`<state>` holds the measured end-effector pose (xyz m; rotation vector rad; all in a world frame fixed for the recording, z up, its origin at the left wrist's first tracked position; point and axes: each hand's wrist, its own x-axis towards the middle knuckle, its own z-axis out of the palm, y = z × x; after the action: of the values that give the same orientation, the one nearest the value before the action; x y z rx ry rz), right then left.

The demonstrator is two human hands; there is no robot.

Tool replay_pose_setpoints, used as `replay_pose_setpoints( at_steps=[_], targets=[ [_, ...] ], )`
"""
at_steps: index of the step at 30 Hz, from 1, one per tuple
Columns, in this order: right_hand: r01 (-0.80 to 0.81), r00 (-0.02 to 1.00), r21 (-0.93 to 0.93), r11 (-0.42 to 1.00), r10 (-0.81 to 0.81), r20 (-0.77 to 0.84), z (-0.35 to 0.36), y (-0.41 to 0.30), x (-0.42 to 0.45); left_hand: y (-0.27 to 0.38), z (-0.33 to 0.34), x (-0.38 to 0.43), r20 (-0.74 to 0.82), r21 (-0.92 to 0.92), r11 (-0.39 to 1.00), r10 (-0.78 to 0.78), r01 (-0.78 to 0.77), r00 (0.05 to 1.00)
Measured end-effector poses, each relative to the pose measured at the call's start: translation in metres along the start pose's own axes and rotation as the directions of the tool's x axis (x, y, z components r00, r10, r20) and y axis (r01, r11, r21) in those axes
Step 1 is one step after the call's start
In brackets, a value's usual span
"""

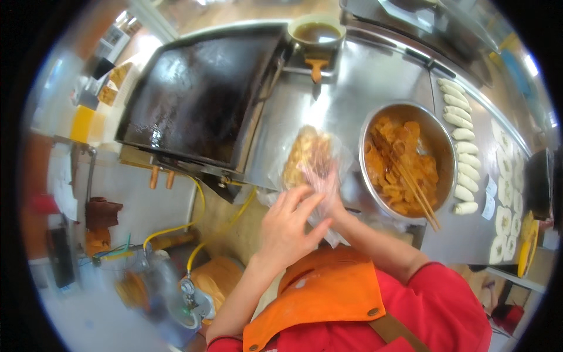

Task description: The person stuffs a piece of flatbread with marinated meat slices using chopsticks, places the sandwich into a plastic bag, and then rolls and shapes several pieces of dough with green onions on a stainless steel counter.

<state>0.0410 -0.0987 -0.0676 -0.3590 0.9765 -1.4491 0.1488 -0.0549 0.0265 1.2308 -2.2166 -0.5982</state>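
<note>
In front of my orange apron, clear plastic bagging (313, 176) surrounds browned food (303, 154), perhaps flatbread, over the steel counter. My right hand (330, 193) is on the right side of this bundle, gripping it from within or behind the plastic; which of these I cannot tell. My left hand (292, 220) lies at the near edge of the plastic, its fingers spread and touching it; whether it pinches the film is unclear. Right of the bundle stands a steel bowl (361, 163) of orange-red sauced slices (407, 145), with long wooden chopsticks (413, 187) leaning in it.
A wide black griddle (193, 97) lies left, with yellow hoses (204, 246) below it. At the back stands a pot of brown liquid (317, 33), a wooden-handled brush (316, 68) before it. Rolled dough pieces (466, 158) and flattened dough rounds (503, 220) line the right counter.
</note>
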Motion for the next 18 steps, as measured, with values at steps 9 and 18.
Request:
replay_pose_setpoints(
  at_steps=[9,18],
  targets=[
    [-0.200,0.971,0.031,0.979,0.193,0.141,0.004,0.024,-0.019,-0.006,0.048,0.058,0.001,0.545,0.836,0.073,-0.062,0.997],
    [-0.238,0.958,0.010,0.971,0.233,0.170,-0.018,0.022,-0.011,-0.005,0.078,0.082,0.119,0.435,0.894,0.056,-0.103,0.991]
  ],
)
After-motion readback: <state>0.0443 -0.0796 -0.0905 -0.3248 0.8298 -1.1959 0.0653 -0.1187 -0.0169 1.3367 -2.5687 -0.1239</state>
